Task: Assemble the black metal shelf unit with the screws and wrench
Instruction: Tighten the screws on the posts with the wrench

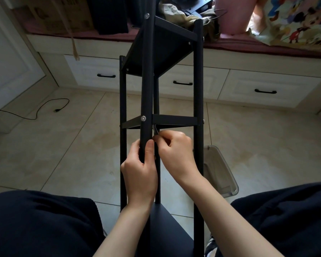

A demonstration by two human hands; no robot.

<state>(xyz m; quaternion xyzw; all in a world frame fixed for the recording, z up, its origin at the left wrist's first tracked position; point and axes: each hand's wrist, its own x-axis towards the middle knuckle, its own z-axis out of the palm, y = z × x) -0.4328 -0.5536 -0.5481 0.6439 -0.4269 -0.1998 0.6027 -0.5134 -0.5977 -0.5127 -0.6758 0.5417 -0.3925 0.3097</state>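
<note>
Gripping the nearest upright of the black shelf unit [198, 89], the left hand [140, 175] wraps its fingers around the post. Just beside it, the right hand [176, 153] pinches a small wrench [155, 131] under the middle shelf [174, 119]. A screw [143, 118] sits directly above the left hand.

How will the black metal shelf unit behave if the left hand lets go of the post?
The black metal shelf unit is tall and narrow, so it probably tips easily. Its thin posts suggest it is light. The left hand gripping the front post likely steadies it while the right hand works the small silver wrench.
</note>
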